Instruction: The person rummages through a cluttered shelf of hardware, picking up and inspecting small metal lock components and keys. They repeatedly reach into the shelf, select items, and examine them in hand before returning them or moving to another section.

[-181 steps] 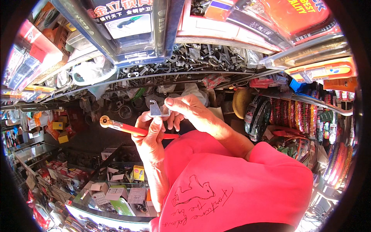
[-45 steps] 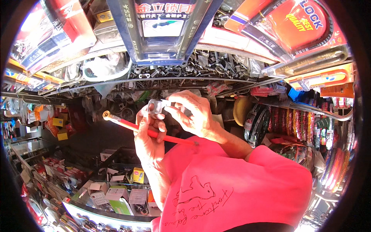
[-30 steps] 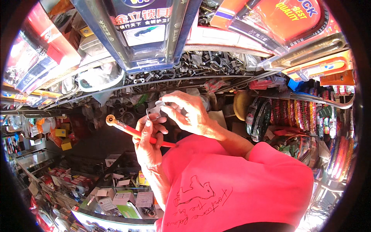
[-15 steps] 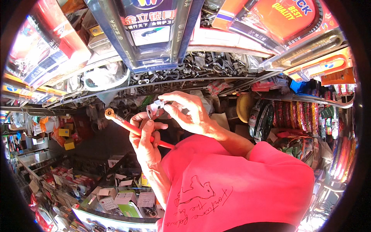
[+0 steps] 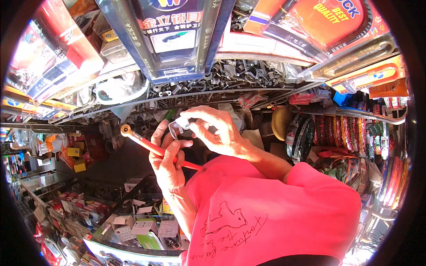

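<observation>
My left hand (image 5: 167, 159) is wrapped round a red-handled rod (image 5: 148, 144) with a round brass-coloured head that has a dark hole in it. The rod slants up to the left, its lower end close to my red shirt (image 5: 275, 213). Between the thumb and fingers of my right hand (image 5: 217, 131) is a small silvery metal piece (image 5: 182, 122) with a round, rim-like end. That rim comes close to my left thumb and forefinger; whether they touch it I cannot tell. The piece's exact kind is unclear.
A rack edge (image 5: 195, 93) with loose metal hardware (image 5: 248, 73) and packaged locks (image 5: 173, 40) runs beyond my hands. Wrapped tyres or coils (image 5: 301, 137) hang at right. Lower left stands a glass counter (image 5: 106, 237) with small boxes (image 5: 146, 230).
The silvery piece has turned a little in my right fingers, so its rim shows at a different angle. My left hand and the red-handled rod have hardly moved.
</observation>
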`<state>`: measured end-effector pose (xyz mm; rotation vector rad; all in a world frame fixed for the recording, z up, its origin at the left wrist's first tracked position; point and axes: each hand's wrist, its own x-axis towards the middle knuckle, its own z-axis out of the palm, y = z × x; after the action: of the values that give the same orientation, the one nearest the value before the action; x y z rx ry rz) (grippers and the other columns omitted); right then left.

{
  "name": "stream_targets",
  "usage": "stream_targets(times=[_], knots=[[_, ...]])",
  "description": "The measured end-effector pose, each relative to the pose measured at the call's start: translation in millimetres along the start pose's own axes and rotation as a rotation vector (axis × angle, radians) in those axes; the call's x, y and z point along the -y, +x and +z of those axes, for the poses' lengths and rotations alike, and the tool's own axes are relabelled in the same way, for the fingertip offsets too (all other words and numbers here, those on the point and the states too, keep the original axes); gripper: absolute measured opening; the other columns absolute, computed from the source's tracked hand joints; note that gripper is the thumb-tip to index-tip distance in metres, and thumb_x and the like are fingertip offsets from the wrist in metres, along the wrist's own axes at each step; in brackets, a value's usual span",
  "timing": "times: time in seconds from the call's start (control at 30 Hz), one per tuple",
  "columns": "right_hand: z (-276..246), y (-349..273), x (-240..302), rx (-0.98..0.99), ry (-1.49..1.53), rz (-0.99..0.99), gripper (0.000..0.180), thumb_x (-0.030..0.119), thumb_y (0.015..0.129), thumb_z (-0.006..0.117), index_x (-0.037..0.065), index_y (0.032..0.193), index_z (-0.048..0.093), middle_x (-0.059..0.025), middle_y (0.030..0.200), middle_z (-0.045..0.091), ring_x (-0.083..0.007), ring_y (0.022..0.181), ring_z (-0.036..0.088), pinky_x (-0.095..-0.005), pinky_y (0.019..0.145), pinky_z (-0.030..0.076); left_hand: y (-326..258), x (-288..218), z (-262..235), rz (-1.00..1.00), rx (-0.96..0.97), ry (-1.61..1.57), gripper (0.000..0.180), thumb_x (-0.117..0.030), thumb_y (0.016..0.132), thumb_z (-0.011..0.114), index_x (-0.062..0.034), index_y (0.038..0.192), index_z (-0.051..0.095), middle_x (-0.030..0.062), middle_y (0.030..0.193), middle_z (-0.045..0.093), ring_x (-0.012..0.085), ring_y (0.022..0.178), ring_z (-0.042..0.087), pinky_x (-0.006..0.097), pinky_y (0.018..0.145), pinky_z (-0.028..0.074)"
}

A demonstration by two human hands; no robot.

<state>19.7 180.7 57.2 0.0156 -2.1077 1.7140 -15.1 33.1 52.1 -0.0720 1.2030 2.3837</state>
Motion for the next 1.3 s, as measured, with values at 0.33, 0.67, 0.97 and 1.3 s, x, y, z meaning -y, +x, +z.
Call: stream_targets(times=[0.33,0.67,0.97,1.3], knots=[[-0.8,-1.8,0.0,-0.009,-0.051,-0.046,0.032,-0.006,0.077,0.054,0.001,0.108,0.055,-0.0121,0.096,0.060,-0.0127,0.063,0.059,-0.0232,0.052,0.048,-0.1,-1.1,2.8,-0.028,-0.001,-0.059,0.049,0.010,0.077,0.049,0.0061,0.124,0.038,0.0190,0.104,0.060,0.0185,0.071,0.064,0.014,0.036,0.031],[0.5,-0.8,-0.7,0.005,-0.102,-0.090,0.035,-0.005,0.075,0.058,0.002,0.108,0.055,-0.0114,0.097,0.060,-0.0123,0.061,0.058,-0.0228,0.051,0.046,3.5,3.7,-10.2,-0.063,-0.070,-0.047,0.043,0.008,0.078,0.051,0.0016,0.120,0.044,0.0177,0.101,0.061,0.0167,0.071,0.064,0.014,0.036,0.031],[1.5,-1.0,-0.3,-0.004,-0.064,-0.063,0.034,-0.008,0.074,0.056,0.002,0.106,0.055,-0.0118,0.096,0.060,-0.0145,0.066,0.060,-0.0241,0.054,0.048,3.9,3.8,-5.4,-0.042,-0.104,-0.075,0.043,0.010,0.076,0.052,0.0020,0.118,0.046,0.0172,0.096,0.063,0.0169,0.066,0.065,0.013,0.035,0.030],[-0.4,-1.5,-0.1,0.015,-0.097,-0.058,0.026,-0.004,0.076,0.059,0.000,0.102,0.057,-0.0114,0.090,0.061,-0.0125,0.060,0.059,-0.0238,0.049,0.046,4.3,4.8,-4.3,-0.055,-0.087,-0.041,0.036,0.005,0.078,0.050,0.0033,0.114,0.050,0.0156,0.093,0.063,0.0171,0.066,0.065,0.014,0.035,0.030]])
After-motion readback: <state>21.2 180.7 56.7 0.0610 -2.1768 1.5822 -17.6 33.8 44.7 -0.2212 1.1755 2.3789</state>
